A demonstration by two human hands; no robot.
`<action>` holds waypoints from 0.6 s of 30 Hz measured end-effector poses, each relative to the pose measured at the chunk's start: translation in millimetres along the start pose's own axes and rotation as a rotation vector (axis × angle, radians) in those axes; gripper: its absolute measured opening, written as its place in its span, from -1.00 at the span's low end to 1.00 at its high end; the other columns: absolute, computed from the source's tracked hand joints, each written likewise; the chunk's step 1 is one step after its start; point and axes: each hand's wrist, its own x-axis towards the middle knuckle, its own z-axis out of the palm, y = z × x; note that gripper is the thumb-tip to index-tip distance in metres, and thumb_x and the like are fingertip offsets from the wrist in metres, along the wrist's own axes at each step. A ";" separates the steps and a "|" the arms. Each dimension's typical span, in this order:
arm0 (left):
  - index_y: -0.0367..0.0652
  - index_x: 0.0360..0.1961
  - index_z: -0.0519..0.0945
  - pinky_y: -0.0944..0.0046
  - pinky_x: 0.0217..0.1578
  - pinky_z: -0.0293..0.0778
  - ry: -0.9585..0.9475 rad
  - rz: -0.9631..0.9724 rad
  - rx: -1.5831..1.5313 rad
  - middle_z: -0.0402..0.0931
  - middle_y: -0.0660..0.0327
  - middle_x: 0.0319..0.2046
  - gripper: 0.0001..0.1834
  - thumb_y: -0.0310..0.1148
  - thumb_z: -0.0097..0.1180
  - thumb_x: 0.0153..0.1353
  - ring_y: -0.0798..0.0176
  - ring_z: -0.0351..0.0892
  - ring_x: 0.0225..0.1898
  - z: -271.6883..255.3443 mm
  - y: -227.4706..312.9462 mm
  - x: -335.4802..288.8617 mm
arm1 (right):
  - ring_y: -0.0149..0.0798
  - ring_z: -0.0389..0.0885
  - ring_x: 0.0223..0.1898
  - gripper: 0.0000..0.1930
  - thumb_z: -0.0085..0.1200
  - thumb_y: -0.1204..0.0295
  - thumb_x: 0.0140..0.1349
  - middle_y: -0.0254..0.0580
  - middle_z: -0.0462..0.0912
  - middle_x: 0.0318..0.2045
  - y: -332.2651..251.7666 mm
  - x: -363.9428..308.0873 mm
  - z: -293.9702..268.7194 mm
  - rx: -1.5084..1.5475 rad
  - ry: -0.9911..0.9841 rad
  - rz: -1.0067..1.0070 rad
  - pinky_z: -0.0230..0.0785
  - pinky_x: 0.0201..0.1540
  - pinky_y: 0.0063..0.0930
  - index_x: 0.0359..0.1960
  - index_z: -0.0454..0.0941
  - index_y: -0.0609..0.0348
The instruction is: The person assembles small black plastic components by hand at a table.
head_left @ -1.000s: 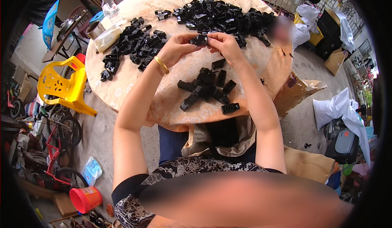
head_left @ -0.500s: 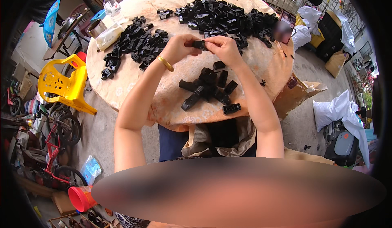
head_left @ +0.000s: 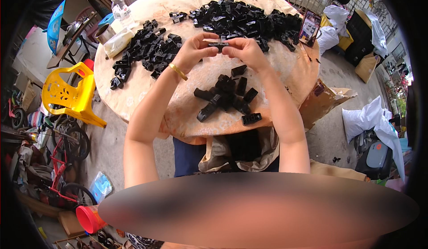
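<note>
Above the middle of the round table, my left hand (head_left: 196, 50) and my right hand (head_left: 245, 52) grip one small black plastic part (head_left: 218, 45) between them, thumbs below and fingertips above. A gold bangle (head_left: 179, 72) circles my left wrist. Closer to me, between my forearms, lies a small heap of black plastic parts (head_left: 226, 84), with one piece (head_left: 252, 119) close to the table's near edge. Farther off spreads a large pile of similar parts (head_left: 232, 19). Another pile (head_left: 147, 48) lies left of my left hand.
A cloth covers the round table (head_left: 138, 90). A phone (head_left: 309, 28) leans at its right edge; a clear bottle (head_left: 121, 9), a metal cup (head_left: 104, 33) and a white packet (head_left: 119, 43) stand at the left. Beyond are a yellow chair (head_left: 67, 90) and an open bag (head_left: 214, 155) at my lap.
My hands have turned the black part so that it lies lengthwise between them, and my fingers have spread a little along it. The piles look the same.
</note>
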 end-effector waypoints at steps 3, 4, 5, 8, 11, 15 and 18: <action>-0.26 -0.15 0.43 0.47 -0.14 0.38 -0.178 -0.064 0.131 0.49 0.26 -0.26 -0.65 -0.55 0.15 -0.02 0.45 0.46 -0.21 2.7 -10.7 2.0 | -0.41 0.53 -0.56 -0.59 -0.02 0.04 0.12 -0.24 0.58 -0.62 26.1 14.5 -36.1 -0.279 0.461 -0.021 0.33 -0.52 -0.53 -0.44 0.60 0.18; -0.25 -0.17 0.45 0.45 -0.12 0.37 -0.210 -0.045 0.328 0.49 0.25 -0.25 -0.67 -0.59 0.14 -0.05 0.44 0.45 -0.21 7.1 -8.8 -1.2 | -0.23 0.57 -0.56 -0.61 -0.01 0.05 0.09 -0.13 0.57 -0.63 15.0 9.2 -45.5 -0.615 0.661 -0.029 0.36 -0.48 -0.40 -0.47 0.60 0.17; -0.26 -0.19 0.46 0.43 -0.11 0.36 -0.308 -0.059 0.373 0.49 0.25 -0.25 -0.67 -0.59 0.14 -0.05 0.43 0.45 -0.19 10.1 -8.4 -3.8 | -0.06 0.57 -0.47 -0.71 0.01 0.16 0.08 -0.07 0.58 -0.56 25.4 8.7 -58.7 -0.772 0.781 -0.060 0.38 -0.43 -0.34 -0.45 0.60 0.14; -0.18 -0.23 0.54 0.36 -0.16 0.39 -0.515 -0.024 0.625 0.53 0.24 -0.27 -0.67 -0.34 0.21 -0.06 0.35 0.47 -0.24 15.8 -11.1 -6.9 | -0.11 0.58 -0.35 -0.71 0.06 0.15 -0.01 -0.08 0.60 -0.45 46.7 3.5 -95.5 -0.976 0.646 0.409 0.38 -0.30 -0.36 -0.38 0.60 0.07; -0.17 -0.26 0.57 0.34 -0.19 0.41 -0.482 -0.001 0.598 0.55 0.17 -0.29 -0.69 -0.26 0.20 -0.03 0.30 0.52 -0.30 9.2 -6.6 -7.5 | -0.13 0.58 -0.35 -0.69 0.12 0.13 -0.08 -0.10 0.60 -0.46 49.5 4.5 -91.4 -0.929 0.474 0.535 0.38 -0.27 -0.35 -0.39 0.60 0.08; -0.24 -0.32 0.57 0.29 -0.24 0.42 -0.068 0.013 1.059 0.55 0.07 -0.37 -0.63 -0.23 0.24 -0.14 0.16 0.53 -0.31 -26.1 16.1 -4.0 | -0.15 0.58 -0.38 -0.67 0.16 0.13 -0.13 -0.14 0.61 -0.49 53.4 3.6 -89.6 -0.981 0.477 0.422 0.39 -0.30 -0.34 -0.42 0.58 0.09; -0.24 -0.33 0.58 0.24 -0.21 0.40 -0.084 0.044 1.236 0.53 0.03 -0.40 -0.59 -0.21 0.26 -0.21 0.07 0.51 -0.30 -44.4 9.8 -5.4 | -0.14 0.58 -0.39 -0.74 0.16 0.25 -0.13 -0.11 0.60 -0.48 40.8 5.7 -78.4 -0.925 0.630 0.328 0.40 -0.30 -0.36 -0.44 0.57 0.15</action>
